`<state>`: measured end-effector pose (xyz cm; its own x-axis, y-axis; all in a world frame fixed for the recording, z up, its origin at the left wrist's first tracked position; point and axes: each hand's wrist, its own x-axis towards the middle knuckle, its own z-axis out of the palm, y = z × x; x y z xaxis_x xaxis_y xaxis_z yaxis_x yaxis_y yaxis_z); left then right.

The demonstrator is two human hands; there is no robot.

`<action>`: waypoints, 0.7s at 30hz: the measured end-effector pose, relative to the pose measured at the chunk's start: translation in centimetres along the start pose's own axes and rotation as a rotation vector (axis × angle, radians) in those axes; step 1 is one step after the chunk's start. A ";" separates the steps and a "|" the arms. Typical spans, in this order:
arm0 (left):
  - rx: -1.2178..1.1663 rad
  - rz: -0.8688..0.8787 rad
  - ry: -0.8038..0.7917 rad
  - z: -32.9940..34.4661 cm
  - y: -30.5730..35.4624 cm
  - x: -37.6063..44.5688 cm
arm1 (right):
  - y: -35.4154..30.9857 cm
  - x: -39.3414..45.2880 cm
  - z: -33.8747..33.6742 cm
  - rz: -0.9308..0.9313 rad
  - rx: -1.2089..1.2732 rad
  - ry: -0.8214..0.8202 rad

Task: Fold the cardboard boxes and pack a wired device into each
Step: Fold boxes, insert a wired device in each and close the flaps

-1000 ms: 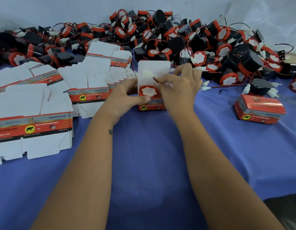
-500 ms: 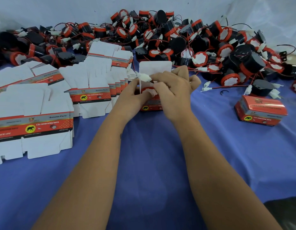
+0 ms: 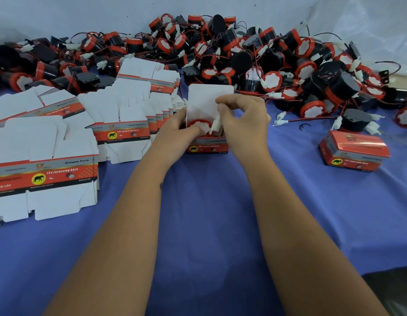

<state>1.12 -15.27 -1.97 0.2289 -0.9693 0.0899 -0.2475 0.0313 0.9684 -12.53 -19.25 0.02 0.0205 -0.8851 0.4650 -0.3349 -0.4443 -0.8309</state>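
A blue cloth (image 3: 209, 224) covers the table, and its nearest part, in front of the open box (image 3: 208, 145), carries only the two forearms. At the near right the cloth ends at an edge, with a dark area below it. The open box stands in the middle of the cloth, its white lid flap (image 3: 210, 96) upright. A red and black wired device (image 3: 199, 126) sits inside it. The left hand (image 3: 175, 131) grips the left side of the box, thumb pressing on the device. The right hand (image 3: 245, 120) pinches a white connector (image 3: 215, 125) between thumb and fingers, just above the device. Left of the box lie stacks of flat unfolded boxes (image 3: 51, 160). Right of it, well apart, stands a closed box (image 3: 353, 153). Behind the box a big heap of devices (image 3: 255, 60) reaches a pale wall (image 3: 83, 12).
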 end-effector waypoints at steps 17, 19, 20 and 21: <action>0.012 -0.008 0.056 0.2 0.0 -0.1 | 1.5 0.1 0.3 -0.289 -0.457 0.034; 0.016 -0.012 0.063 0.2 0.0 -0.1 | 1.4 0.0 0.0 -0.332 -0.504 0.025; 0.021 -0.011 0.071 0.2 0.0 -0.1 | 1.3 -0.1 -0.1 -0.360 -0.525 0.025; 0.024 -0.009 0.080 0.2 -0.1 0.0 | 1.3 -0.1 -0.3 -0.381 -0.533 0.032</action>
<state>0.96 -15.28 -2.10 0.3059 -0.9468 0.1005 -0.2672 0.0160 0.9635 -13.24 -19.71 -1.04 0.2047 -0.6707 0.7130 -0.7309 -0.5892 -0.3444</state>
